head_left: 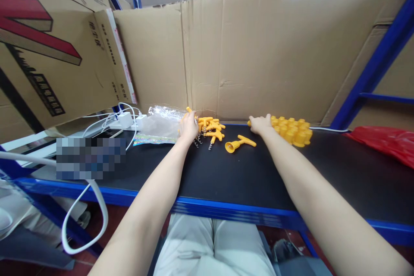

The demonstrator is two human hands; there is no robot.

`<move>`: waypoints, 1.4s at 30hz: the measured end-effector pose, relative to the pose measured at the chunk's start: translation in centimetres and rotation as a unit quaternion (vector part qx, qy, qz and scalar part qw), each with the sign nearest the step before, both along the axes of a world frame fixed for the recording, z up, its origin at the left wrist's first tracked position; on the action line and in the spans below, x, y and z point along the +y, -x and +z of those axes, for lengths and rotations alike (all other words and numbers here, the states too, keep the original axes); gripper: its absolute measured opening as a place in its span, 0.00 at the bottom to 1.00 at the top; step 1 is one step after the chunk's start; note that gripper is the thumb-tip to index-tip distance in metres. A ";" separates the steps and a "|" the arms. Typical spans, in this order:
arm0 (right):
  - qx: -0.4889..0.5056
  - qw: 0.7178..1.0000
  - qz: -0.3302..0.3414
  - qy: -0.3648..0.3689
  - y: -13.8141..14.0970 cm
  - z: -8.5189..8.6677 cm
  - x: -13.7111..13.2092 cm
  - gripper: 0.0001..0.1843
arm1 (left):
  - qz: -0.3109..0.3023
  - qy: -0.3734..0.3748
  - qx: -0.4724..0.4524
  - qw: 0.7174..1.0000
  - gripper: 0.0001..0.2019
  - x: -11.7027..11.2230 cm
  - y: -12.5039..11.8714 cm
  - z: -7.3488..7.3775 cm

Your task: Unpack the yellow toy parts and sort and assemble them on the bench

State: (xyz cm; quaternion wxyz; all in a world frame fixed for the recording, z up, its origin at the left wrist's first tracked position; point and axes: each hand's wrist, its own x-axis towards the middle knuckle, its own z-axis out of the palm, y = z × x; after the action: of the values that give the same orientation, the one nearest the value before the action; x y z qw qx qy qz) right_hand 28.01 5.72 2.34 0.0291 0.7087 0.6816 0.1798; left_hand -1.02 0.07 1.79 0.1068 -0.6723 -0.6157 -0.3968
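Two hands working: your left hand (pixel 188 127) gripping corkscrew (pixel 189 109), right hand (pixel 261 124) pinching likely cap (pixel 249 123); best easing corkscrew clear of pile (pixel 211 125).

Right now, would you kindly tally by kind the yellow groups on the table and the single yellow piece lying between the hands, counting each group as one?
Corkscrew heap: 1
Cup-shaped parts cluster: 1
Lone T-handled piece with flared end: 1
Total: 3
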 end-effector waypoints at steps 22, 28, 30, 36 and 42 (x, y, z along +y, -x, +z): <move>0.087 0.992 -0.005 0.094 -3.8 4.5 -3.4 0.10 | -0.038 0.065 0.105 0.992 0.19 -0.1 0.3 -0.9; 0.092 0.989 0.003 0.113 -4.3 4.3 -3.6 0.12 | -0.032 0.065 0.115 0.991 0.19 -0.4 0.0 -0.7; 0.093 0.990 -0.009 0.108 -4.3 4.2 -3.9 0.11 | -0.031 0.063 0.119 0.990 0.20 -0.5 -0.1 -0.6; 0.113 0.992 -0.034 0.053 -3.1 4.9 -5.4 0.17 | -0.033 0.051 0.132 0.989 0.23 -0.9 -0.4 -0.2; 0.218 0.975 0.047 0.019 -0.1 5.5 -8.1 0.15 | -0.035 0.050 0.149 0.987 0.24 -1.1 -0.5 -0.3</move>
State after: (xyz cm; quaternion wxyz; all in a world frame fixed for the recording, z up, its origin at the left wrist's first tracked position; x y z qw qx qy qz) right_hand 28.07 -2.38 7.80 -0.1152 0.6971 0.7076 0.0088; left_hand -0.53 -1.02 1.51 0.1496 -0.7493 -0.5883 -0.2647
